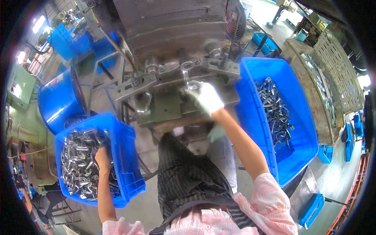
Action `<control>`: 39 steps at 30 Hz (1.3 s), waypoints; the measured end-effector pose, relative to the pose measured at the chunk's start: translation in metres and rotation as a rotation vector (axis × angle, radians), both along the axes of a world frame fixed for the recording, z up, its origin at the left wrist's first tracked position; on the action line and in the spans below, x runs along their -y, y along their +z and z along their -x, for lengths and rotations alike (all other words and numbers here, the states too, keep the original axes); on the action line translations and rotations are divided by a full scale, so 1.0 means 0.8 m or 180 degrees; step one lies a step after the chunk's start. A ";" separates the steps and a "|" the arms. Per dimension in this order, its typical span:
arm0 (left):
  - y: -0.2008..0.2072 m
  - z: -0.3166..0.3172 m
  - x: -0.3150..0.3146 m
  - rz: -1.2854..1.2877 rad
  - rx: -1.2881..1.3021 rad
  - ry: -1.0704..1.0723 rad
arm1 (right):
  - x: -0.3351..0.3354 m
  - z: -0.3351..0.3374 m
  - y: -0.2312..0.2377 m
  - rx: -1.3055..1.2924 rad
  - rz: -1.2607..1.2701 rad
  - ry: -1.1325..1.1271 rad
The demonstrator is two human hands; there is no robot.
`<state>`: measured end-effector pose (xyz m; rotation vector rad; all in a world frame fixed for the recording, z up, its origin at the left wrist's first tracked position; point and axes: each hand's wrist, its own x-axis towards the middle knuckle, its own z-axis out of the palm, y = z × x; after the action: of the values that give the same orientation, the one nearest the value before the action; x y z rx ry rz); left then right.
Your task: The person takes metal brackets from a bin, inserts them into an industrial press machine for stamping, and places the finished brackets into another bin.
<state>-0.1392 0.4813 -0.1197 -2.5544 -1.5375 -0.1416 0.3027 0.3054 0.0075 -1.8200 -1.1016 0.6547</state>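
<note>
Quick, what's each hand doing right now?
Left hand: bare, reaching into the left blue bin of metal parts; grip cannot be told.
Right hand: gloved, closed on a shiny metal piece at the press.

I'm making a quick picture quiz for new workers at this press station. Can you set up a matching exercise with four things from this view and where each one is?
Things:
1. left hand
2. right hand
3. fuller crate
4. blue barrel

Places:
A. at the press, holding a shiny metal part
B. at the person's left, heaped with metal parts
C. bare, in the pile of metal parts
D. on the floor beyond the left crate

Pairs: 1-C, 2-A, 3-B, 4-D

The right hand wears a white glove. The crate on the right holds fewer parts.
</note>
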 end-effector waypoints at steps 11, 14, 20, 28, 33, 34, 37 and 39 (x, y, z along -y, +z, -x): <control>0.085 -0.002 0.027 -0.0286 0.0791 -0.0065 | 0.004 -0.003 -0.006 -0.0190 -0.0241 -0.0116; 0.122 0.008 0.034 0.0901 0.2821 0.0899 | 0.003 -0.006 -0.009 -0.0300 -0.0139 -0.0168; 0.197 -0.047 0.106 0.1104 0.4157 0.0237 | 0.027 -0.045 -0.039 0.1647 -0.1259 0.0181; 0.218 -0.146 0.179 -0.0561 0.1530 -0.2923 | 0.183 -0.120 0.042 0.2342 0.1664 -0.1640; 0.218 -0.179 0.185 -0.0623 0.1460 -0.3284 | 0.170 -0.033 0.027 0.0981 -0.0629 -0.0309; 0.219 -0.181 0.186 -0.0585 0.1455 -0.3310 | 0.160 -0.006 0.027 0.0394 -0.0367 -0.0026; 0.219 -0.189 0.193 -0.0247 0.1956 -0.3434 | 0.111 0.042 0.005 -0.1600 0.0150 0.1266; 0.214 -0.191 0.207 0.0527 0.2695 -0.3543 | 0.110 0.060 -0.027 -0.1707 -0.0097 0.1629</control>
<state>0.0133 0.3161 0.0515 -3.3350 0.0410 -1.3667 0.2544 0.2172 -0.0141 -1.2157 -1.1875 1.3261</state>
